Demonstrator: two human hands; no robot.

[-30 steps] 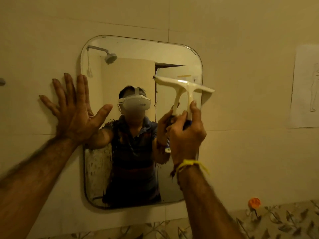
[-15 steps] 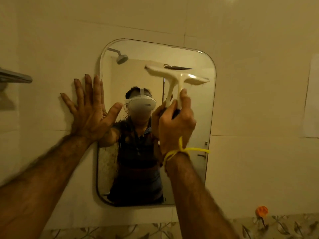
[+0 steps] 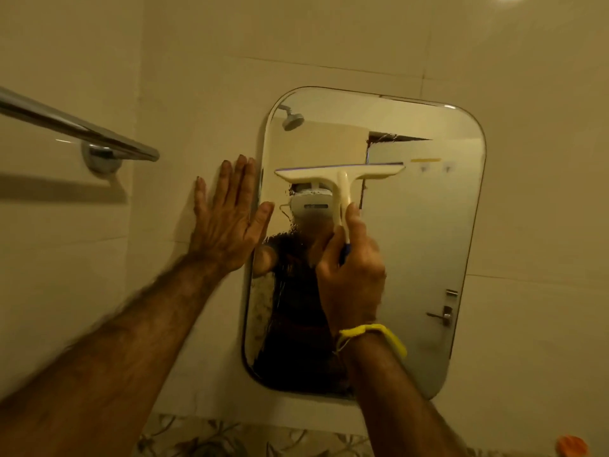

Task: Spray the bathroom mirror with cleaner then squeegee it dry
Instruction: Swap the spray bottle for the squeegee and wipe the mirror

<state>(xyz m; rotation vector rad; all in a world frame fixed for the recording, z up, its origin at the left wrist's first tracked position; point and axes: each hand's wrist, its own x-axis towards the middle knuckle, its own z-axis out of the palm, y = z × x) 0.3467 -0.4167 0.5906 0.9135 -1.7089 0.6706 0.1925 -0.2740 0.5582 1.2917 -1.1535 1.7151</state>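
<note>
A rounded rectangular mirror (image 3: 421, 225) hangs on the tiled wall. My right hand (image 3: 352, 275) grips the handle of a cream squeegee (image 3: 341, 174), whose blade lies level against the glass in the mirror's upper left part. A yellow band circles that wrist. My left hand (image 3: 227, 216) is flat on the wall tile just left of the mirror, fingers spread, thumb over the mirror's left edge. Streaks and spots show on the lower left of the glass. No spray bottle is in view.
A chrome towel bar (image 3: 75, 127) sticks out from the wall at the left, above my left forearm. An orange object (image 3: 571, 446) sits at the bottom right corner. Patterned tiles (image 3: 214, 437) run below the mirror.
The squeegee has shifted left across the mirror and its blade has levelled out. The view has swung left, bringing the towel bar in. My left hand stays pressed on the wall.
</note>
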